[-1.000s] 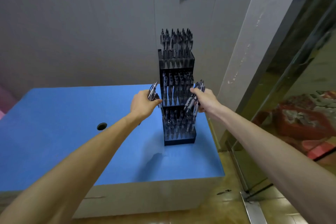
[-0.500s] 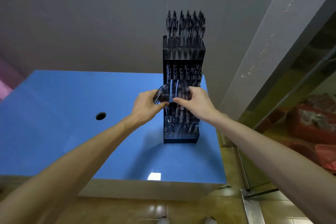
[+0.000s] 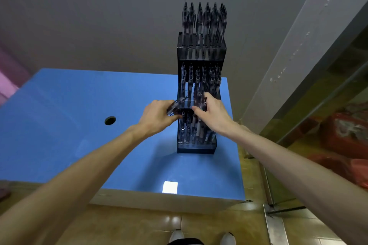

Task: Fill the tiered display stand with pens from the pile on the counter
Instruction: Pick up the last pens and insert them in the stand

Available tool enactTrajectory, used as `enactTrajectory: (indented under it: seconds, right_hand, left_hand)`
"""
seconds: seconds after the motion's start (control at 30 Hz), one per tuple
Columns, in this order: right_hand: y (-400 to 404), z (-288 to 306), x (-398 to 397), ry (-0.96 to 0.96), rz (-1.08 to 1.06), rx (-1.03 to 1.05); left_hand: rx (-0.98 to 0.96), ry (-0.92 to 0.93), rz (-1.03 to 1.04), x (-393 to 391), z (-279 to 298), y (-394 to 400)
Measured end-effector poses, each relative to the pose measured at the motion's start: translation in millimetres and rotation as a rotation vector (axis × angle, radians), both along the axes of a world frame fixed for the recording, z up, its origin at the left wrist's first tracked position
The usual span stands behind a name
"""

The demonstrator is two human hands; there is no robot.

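Blue counter [image 3: 59, 145]; left hand [image 3: 157, 117] grips pens [image 3: 176, 106], tilted up-right.

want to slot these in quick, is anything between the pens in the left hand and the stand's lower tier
Partly. The right hand reaches across the front of the display stand, right beside the pens that the left hand grips. Pens already standing in the lower tier fill many slots. Nothing else visible intervenes.

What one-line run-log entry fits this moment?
left hand: holds pens | right hand: pinches pen at stand middle tier | stand: on blue counter
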State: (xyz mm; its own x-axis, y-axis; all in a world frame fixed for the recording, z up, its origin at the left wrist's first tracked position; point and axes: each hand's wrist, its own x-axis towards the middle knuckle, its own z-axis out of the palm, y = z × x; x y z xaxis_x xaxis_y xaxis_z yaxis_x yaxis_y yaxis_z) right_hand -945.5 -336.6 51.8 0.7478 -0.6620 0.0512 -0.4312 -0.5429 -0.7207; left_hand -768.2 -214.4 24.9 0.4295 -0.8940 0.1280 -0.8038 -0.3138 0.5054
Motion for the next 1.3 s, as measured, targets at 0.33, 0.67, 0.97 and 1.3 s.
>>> enactTrajectory:
  seconds: [0.33,0.67,0.97,1.3]
  right_hand:
    - [-0.7,-1.8,-1.1,-0.005,-0.046,-0.025]
    - [1.3,2.1,-7.4,-0.031,-0.036,0.031]
    - [1.5,22.1,-11.6,-0.07,-0.057,-0.002]
    - [6.0,42.4,-9.4,-0.098,-0.069,-0.011]
  left_hand:
    - [0.142,0.116,0.045,-15.7,-15.9,-3.8]
    - [-0.208,0.322,0.111,-10.4,-9.7,0.8]
    - [-0.195,0.403,-0.062,-17.3,17.5,-5.8]
    - [-0.196,0.371,-0.12,-29.2,27.2,-13.9]
